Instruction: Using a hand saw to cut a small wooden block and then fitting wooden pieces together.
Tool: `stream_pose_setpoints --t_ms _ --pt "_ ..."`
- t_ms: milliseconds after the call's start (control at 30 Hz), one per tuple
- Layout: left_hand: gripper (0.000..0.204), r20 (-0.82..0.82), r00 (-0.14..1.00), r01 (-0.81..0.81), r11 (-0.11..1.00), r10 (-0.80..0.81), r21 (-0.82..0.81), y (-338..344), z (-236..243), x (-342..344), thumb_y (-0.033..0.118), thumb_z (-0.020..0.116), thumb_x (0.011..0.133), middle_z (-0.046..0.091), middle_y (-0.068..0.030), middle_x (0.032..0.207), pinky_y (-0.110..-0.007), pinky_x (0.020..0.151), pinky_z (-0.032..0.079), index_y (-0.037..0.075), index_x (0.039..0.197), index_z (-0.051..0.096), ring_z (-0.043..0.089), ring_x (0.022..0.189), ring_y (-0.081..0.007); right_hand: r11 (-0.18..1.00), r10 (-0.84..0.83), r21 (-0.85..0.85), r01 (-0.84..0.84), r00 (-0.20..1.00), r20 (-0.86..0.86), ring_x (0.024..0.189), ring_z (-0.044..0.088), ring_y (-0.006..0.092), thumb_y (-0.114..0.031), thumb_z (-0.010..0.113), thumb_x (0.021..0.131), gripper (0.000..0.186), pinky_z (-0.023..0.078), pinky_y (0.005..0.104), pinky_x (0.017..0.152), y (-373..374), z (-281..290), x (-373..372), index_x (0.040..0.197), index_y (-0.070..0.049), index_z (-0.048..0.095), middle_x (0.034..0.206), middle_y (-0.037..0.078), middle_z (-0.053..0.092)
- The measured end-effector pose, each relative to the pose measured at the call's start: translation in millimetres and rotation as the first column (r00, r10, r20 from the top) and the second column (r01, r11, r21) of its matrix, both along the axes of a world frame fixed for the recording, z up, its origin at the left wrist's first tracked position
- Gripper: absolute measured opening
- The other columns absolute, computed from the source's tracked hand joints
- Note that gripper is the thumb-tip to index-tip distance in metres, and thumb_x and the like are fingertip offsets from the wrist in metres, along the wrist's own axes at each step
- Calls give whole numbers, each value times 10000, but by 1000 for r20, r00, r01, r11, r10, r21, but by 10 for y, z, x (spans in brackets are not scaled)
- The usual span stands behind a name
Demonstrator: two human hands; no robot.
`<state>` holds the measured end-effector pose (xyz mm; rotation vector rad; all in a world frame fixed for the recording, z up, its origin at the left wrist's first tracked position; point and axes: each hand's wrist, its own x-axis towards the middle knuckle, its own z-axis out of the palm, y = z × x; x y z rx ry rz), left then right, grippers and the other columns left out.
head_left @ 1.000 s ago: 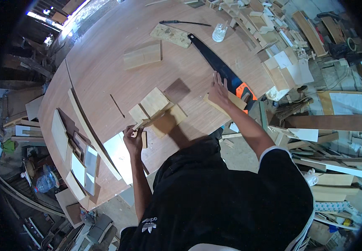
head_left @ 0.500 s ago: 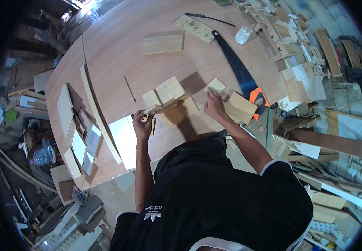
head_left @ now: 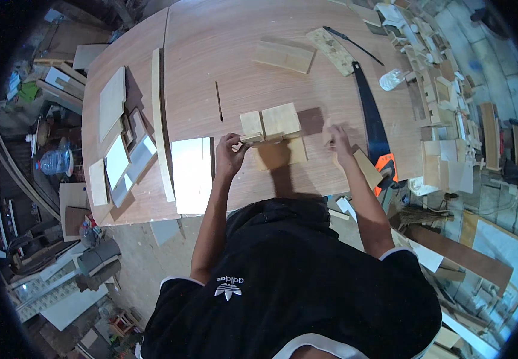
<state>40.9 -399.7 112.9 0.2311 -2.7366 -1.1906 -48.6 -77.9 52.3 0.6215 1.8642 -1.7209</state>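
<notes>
So the small wood piece (head_left: 328, 133) isn't lying flat anymore, it's tipped up in the right hand (head_left: 341, 141), fingers closed on it as far as the blur shows. Probably means both hands are busy with wood at once. The block assembly (head_left: 280, 119) is between them: the left hand (head_left: 231, 155) is at its left end, pinching a thin strip (head_left: 251, 138) there, while the right hand is off to its right, not touching it. Handsaw (head_left: 368, 110) lies further right of the assembly on the tabletop (head_left: 190, 102)
</notes>
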Motion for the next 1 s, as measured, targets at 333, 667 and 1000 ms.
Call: stream_pose_setpoints --t_ms 333,667,1000 --pt "199 55 998 -16 999 13 42 -26 -68 11 161 770 744 625 -89 844 -320 664 460 39 887 706 547 731 -198 786 156 -599 -155 986 -51 883 618 235 -201 600 834 365 501 369 708 -317 663 -35 1139 -12 539 1039 157 624" --pt "217 27 1000 -10 999 9 46 -2 -32 18 161 765 750 623 -99 831 -323 656 465 38 919 704 557 730 -192 756 648 441 -484 649 -400 722 660 240 -179 725 711 351 524 373 627 -1035 1141 -277 954 36 593 791 155 659" --pt "254 54 998 -41 999 40 30 26 15 39 189 775 741 626 -107 864 -330 668 479 16 906 689 567 737 -206 649 753 454 -610 602 -266 577 647 215 -250 680 776 280 516 346 568 -1486 1092 -361 877 10 649 683 124 652"
